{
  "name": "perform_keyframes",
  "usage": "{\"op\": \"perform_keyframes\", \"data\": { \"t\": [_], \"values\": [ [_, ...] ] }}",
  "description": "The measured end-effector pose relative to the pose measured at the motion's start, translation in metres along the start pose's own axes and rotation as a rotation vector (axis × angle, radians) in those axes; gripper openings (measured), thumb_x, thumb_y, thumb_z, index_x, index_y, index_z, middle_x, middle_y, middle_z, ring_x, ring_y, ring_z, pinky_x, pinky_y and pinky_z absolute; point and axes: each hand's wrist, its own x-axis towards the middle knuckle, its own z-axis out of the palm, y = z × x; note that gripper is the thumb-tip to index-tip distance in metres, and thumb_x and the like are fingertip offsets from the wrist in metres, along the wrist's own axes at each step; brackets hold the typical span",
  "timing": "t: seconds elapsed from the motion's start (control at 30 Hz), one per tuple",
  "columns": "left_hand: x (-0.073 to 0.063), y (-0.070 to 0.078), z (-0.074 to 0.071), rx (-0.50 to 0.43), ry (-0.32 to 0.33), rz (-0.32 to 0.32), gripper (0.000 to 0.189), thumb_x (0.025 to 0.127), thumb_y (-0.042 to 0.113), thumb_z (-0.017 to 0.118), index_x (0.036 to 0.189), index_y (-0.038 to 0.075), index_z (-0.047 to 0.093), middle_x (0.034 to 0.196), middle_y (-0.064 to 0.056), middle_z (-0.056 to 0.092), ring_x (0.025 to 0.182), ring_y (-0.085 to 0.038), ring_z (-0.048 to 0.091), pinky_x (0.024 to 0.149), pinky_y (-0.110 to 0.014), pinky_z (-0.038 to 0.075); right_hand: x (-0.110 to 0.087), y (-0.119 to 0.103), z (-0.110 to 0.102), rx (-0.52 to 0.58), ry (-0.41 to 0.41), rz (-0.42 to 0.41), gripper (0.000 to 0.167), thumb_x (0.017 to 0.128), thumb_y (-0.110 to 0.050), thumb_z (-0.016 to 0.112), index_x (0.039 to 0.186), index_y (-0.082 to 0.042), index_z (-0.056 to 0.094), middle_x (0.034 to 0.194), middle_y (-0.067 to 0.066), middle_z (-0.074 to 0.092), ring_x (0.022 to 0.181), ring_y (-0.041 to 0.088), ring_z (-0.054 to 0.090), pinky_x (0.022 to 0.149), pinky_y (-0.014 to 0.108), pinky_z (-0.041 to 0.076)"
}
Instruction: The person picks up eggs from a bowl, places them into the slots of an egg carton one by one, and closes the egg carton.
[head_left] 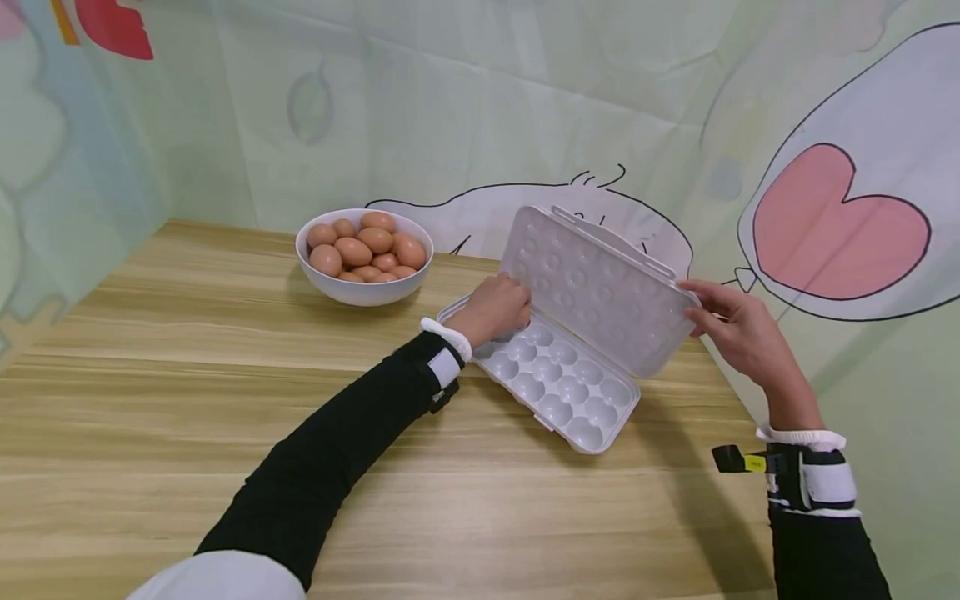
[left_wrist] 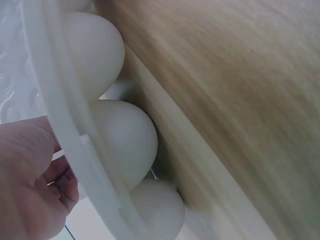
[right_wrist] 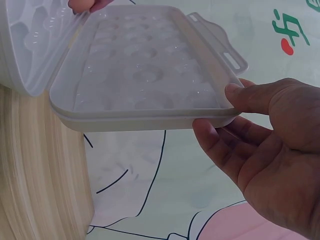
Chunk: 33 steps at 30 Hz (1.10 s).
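A white plastic egg box (head_left: 573, 388) lies open on the table, its lid (head_left: 592, 287) tilted up on the hinge. My left hand (head_left: 495, 308) is over the cups at the box's far left end. In the right wrist view its fingers hold a brown egg (right_wrist: 81, 5) there; the hand hides this egg in the head view. My right hand (head_left: 738, 333) pinches the lid's right corner between thumb and fingers. The left wrist view shows the rounded undersides of the cups (left_wrist: 125, 142) close up, with my left hand beyond the rim.
Left of the box, a white bowl (head_left: 365, 292) heaped with several brown eggs (head_left: 375, 240) stands at the table's back edge. Behind the wooden table (head_left: 225, 400) hangs a printed green wall cloth (head_left: 450, 108), close to the lid and right hand.
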Motion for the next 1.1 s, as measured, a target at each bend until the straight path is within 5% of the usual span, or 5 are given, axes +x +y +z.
{"op": "perform_keyframes", "data": {
  "t": [0.23,0.43,0.53,0.7,1.1],
  "values": [
    [-0.002,0.003,-0.002,0.014,-0.028,0.009,0.014,0.094,0.021,0.070,0.102,0.010,0.074,0.107,-0.010,0.071,0.101,-0.029,0.061,0.087,-0.044,0.051,-0.002,0.002,-0.001,-0.004,-0.001,0.017,0.039,0.103,0.000,0.060,0.142,0.001,0.059,0.114,0.024,0.065,0.083,0.017,0.064,0.073,0.012,0.052],
    [-0.009,-0.003,-0.021,-0.025,-0.019,0.022,0.039,0.099,0.027,0.066,0.134,0.012,0.068,0.130,-0.010,0.066,0.120,-0.030,0.059,0.097,-0.049,0.046,-0.003,0.003,-0.001,-0.006,0.002,0.020,0.040,0.103,0.000,0.060,0.142,0.001,0.059,0.114,0.024,0.066,0.084,0.018,0.065,0.073,0.013,0.052],
    [-0.017,-0.015,-0.039,-0.043,-0.045,-0.004,0.050,0.101,0.038,0.062,0.147,0.017,0.059,0.150,-0.013,0.053,0.140,-0.035,0.045,0.112,-0.059,0.032,-0.003,0.004,0.000,0.001,0.005,0.005,0.040,0.102,0.001,0.060,0.142,0.002,0.059,0.114,0.024,0.066,0.083,0.015,0.065,0.072,0.012,0.052],
    [-0.047,-0.052,-0.076,-0.074,-0.148,-0.108,0.072,0.103,0.058,0.051,0.163,0.024,0.033,0.171,-0.017,0.010,0.156,-0.044,0.003,0.118,-0.070,0.003,0.003,0.001,0.003,0.005,0.005,-0.008,0.039,0.102,0.001,0.060,0.141,0.002,0.060,0.114,0.025,0.066,0.086,0.010,0.064,0.072,0.013,0.052],
    [-0.106,-0.161,-0.138,-0.113,-0.189,-0.361,0.097,0.095,0.076,0.044,0.168,0.023,0.007,0.167,-0.027,-0.015,0.150,-0.055,-0.015,0.106,-0.084,0.000,0.009,-0.004,0.008,0.023,0.004,-0.007,0.039,0.103,0.001,0.059,0.141,0.002,0.059,0.112,0.023,0.064,0.086,0.010,0.062,0.070,0.013,0.052]
  ]
}}
